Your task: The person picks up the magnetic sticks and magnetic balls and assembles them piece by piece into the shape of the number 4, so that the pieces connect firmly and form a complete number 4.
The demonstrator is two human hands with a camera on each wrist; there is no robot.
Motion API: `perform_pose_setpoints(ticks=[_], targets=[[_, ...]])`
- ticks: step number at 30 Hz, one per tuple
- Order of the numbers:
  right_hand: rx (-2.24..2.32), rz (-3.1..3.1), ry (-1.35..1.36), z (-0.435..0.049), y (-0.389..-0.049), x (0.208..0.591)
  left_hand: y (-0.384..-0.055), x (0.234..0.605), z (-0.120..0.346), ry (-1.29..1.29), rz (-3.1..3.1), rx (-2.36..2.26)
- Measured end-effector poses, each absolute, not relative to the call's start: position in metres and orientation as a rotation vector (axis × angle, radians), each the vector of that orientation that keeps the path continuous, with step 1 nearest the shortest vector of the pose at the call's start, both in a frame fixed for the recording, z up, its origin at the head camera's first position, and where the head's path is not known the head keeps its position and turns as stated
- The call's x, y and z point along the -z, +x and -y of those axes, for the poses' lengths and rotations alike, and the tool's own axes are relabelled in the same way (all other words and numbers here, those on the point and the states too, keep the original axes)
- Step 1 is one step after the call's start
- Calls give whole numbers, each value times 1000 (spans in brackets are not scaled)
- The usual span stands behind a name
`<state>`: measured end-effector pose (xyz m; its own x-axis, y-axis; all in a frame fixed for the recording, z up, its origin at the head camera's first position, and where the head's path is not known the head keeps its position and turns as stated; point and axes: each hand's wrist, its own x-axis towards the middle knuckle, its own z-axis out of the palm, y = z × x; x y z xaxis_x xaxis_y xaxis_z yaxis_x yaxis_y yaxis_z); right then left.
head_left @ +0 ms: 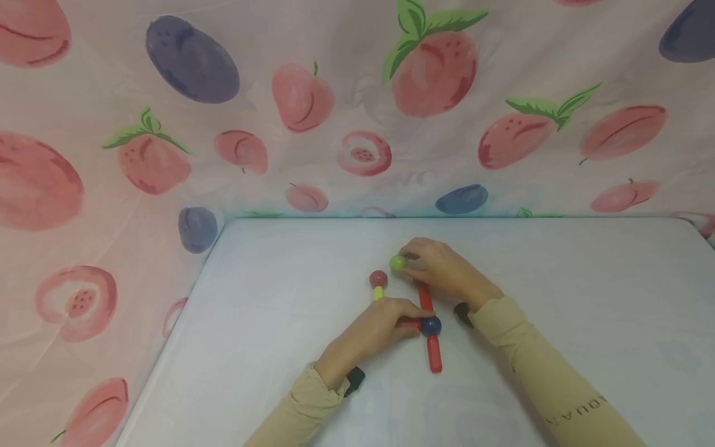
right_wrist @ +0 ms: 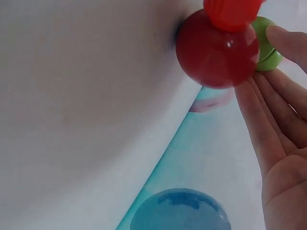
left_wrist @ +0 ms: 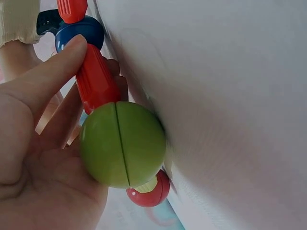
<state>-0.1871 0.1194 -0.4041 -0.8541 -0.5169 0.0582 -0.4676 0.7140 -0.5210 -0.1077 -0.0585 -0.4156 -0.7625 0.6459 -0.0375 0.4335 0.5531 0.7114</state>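
Note:
My right hand (head_left: 438, 267) pinches a green ball (head_left: 398, 263) between thumb and fingers, above the table's far middle. In the right wrist view, a dark red ball (right_wrist: 216, 50) on the end of a red rod (right_wrist: 232, 12) overlaps that green ball. My left hand (head_left: 385, 329) grips a red rod (left_wrist: 97, 79) that joins a blue ball (head_left: 431, 325), the thumb tip against the ball. Another red rod (head_left: 434, 355) sticks out from the blue ball toward the near side. A second green ball (left_wrist: 122, 143) sits at the gripped rod's other end, by my palm.
Beyond my left hand, a yellow rod (head_left: 378, 292) ends in a pinkish-red ball (head_left: 378, 278). White cloth covers the table (head_left: 268, 323). A fruit-patterned curtain (head_left: 335, 74) hangs along the back and left side.

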Motion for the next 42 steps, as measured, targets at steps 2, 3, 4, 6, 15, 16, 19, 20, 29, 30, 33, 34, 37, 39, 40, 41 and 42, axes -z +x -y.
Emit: perform_pose_setpoints(ticks=[2, 3, 4, 6, 15, 16, 19, 20, 29, 30, 33, 34, 37, 39, 40, 41, 42], targets=[[822, -2825, -821, -121, -186, 402, -108, 415, 58, 893, -2498, -1019], [821, -2827, -824, -122, -186, 401, -108, 415, 58, 896, -2504, -1013], [820, -2827, -829, -123, -186, 401, -109, 415, 57, 897, -2507, -1009], [816, -2831, -834, -124, -185, 400, -110, 415, 57, 902, -2517, -1001], [830, -2887, -898, -133, -180, 398, -111, 415, 55, 904, -2536, -979], [838, -2890, -896, -134, -179, 398, -111, 415, 55, 905, -2538, -976], [861, -2892, -890, -137, -177, 396, -111, 415, 54, 919, -2549, -969], [869, -2891, -889, -138, -176, 396, -111, 415, 54, 924, -2552, -967], [902, -2908, -876, -146, -167, 393, -112, 416, 54, 932, -2577, -968], [897, -2915, -870, -147, -166, 393, -112, 416, 54, 930, -2577, -965], [873, -2932, -837, -148, -161, 390, -112, 416, 53, 929, -2578, -959], [864, -2936, -824, -149, -160, 390, -112, 416, 53, 931, -2582, -954], [847, -2943, -798, -151, -157, 389, -112, 416, 53, 931, -2585, -946], [847, -2944, -802, -154, -156, 389, -112, 416, 53, 928, -2589, -938], [847, -2945, -807, -155, -155, 390, -112, 416, 53, 927, -2591, -934], [847, -2945, -816, -156, -154, 390, -112, 416, 53, 928, -2592, -932], [846, -2945, -822, -157, -153, 390, -112, 416, 53, 930, -2595, -927]])
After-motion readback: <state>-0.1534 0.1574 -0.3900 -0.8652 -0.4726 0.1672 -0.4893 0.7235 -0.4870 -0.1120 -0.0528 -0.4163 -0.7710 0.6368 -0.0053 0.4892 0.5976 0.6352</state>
